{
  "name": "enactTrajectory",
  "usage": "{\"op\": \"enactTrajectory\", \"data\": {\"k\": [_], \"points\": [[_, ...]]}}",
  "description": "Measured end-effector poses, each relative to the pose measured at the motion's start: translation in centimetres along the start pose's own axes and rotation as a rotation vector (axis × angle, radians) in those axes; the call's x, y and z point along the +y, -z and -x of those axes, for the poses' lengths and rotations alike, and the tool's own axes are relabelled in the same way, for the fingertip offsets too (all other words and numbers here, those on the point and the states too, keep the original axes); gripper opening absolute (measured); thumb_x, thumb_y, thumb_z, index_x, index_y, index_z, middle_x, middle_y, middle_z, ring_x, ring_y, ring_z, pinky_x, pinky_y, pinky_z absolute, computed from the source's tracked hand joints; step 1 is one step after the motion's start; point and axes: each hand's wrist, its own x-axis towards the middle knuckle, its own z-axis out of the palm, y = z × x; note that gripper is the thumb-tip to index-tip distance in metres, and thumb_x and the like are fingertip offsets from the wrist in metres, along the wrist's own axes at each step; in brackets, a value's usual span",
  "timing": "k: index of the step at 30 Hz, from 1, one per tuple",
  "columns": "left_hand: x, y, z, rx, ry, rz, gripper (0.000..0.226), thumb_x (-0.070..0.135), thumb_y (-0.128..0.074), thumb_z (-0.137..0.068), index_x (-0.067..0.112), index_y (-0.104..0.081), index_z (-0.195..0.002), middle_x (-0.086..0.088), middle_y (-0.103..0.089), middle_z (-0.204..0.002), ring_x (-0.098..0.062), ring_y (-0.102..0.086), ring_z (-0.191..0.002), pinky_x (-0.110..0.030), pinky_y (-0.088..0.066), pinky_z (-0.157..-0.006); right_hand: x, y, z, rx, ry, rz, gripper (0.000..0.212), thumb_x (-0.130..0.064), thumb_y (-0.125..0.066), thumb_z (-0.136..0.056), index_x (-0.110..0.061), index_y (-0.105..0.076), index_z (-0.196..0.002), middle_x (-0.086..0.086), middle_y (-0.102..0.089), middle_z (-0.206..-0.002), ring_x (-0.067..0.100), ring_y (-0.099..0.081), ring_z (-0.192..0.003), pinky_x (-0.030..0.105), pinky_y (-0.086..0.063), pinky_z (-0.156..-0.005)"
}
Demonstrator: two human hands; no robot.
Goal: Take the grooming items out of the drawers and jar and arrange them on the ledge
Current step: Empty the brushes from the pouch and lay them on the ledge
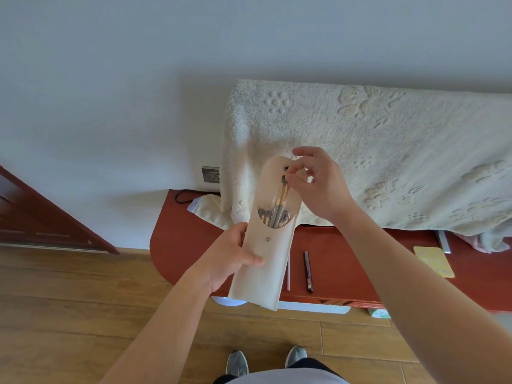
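Red-brown ledge (194,245) against white wall (110,79), dark pencil (308,271) and yellow card (434,261) atop

No legible text, brand or number anywhere. Yellow card (434,261) on red ledge (194,245): small pale marks (too small to read). Dark pencil (308,271): tiny light mark near lower end, illegible

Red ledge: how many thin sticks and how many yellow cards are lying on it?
Thin sticks: 2, a dark pencil and a white stick
Yellow card: 1
Total: 3
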Motion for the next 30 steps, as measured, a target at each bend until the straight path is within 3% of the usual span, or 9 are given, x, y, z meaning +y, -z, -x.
{"op": "enactTrajectory", "data": {"k": [2,6,10,14,19,26,30], "points": [[-0.2,0.1,0.0,-0.004,0.008,-0.015,0.067,0.004,-0.079,-0.064,0.02,-0.058,-0.126,-0.006,-0.07,-0.118,-0.027,-0.067,-0.111,-0.054,-0.049,-0.102,-0.3,0.1,-0.1,0.005,-0.009,-0.003,0.01,-0.013,-0.07,-0.084,-0.023,-0.07,-0.081,-0.011,-0.057,-0.123,0.001,-0.058,-0.088,0.009,-0.042,-0.07],[-0.5,0.3,0.0,-0.018,0.023,-0.053,0.063,0.001,-0.075,-0.067,0.02,-0.059,-0.124,-0.005,-0.071,-0.116,-0.026,-0.068,-0.109,-0.054,-0.049,-0.101,-0.9,0.7,-0.5,0.078,-0.018,-0.067,0.011,-0.011,-0.065,-0.088,-0.019,-0.068,-0.082,-0.007,-0.058,-0.118,0.006,-0.062,-0.085,0.012,-0.046,-0.068],[-1.0,0.3,0.0,-0.027,0.03,-0.073,0.06,-0.001,-0.073,-0.067,0.02,-0.061,-0.122,-0.005,-0.072,-0.114,-0.026,-0.068,-0.109,-0.054,-0.049,-0.102,-1.0,1.6,-1.3,0.125,-0.137,-0.19,0.015,-0.014,-0.056,-0.093,-0.023,-0.06,-0.082,-0.008,-0.067,-0.099,0.021,-0.068,-0.084,0.041,-0.057,-0.078],[-1.2,0.2,0.0,-0.028,0.045,-0.089,0.059,0.0,-0.072,-0.066,0.021,-0.062,-0.12,-0.004,-0.072,-0.112,-0.026,-0.068,-0.108,-0.054,-0.048,-0.102,-1.0,2.3,-1.8,0.133,-0.227,-0.373,0.019,-0.007,-0.049,-0.096,-0.016,-0.058,-0.082,-0.001,-0.067,-0.098,0.016,-0.067,-0.081,0.04,-0.06,-0.077],[-1.2,0.1,0.0,-0.023,0.043,-0.082,0.058,0.001,-0.073,-0.065,0.021,-0.063,-0.119,-0.004,-0.073,-0.111,-0.026,-0.068,-0.108,-0.054,-0.048,-0.102,-1.0,2.5,-1.5,0.022,-0.415,-0.685,0.023,0.0,-0.044,-0.096,-0.005,-0.058,-0.078,0.022,-0.068,-0.097,0.028,-0.066,-0.073,0.043,-0.058,-0.075],[-1.0,0.2,-0.1,-0.001,0.001,0.035,0.065,-0.001,-0.076,-0.069,0.024,-0.061,-0.127,-0.009,-0.072,-0.114,-0.028,-0.07,-0.106,-0.052,-0.052,-0.098,-0.8,2.1,-0.2,-0.156,-0.468,-0.869,0.027,-0.004,-0.035,-0.098,-0.003,-0.052,-0.078,0.023,-0.07,-0.082,0.036,-0.066,-0.076,0.053,-0.052,-0.087],[-0.6,0.3,0.0,0.017,-0.02,0.103,0.063,0.007,-0.082,-0.063,0.014,-0.063,-0.123,-0.012,-0.072,-0.113,-0.029,-0.07,-0.105,-0.052,-0.052,-0.1,-1.1,2.0,0.3,-0.243,-0.422,-0.82,0.027,-0.003,-0.032,-0.098,-0.006,-0.048,-0.077,0.022,-0.07,-0.081,0.034,-0.068,-0.074,0.045,-0.054,-0.078]]}}
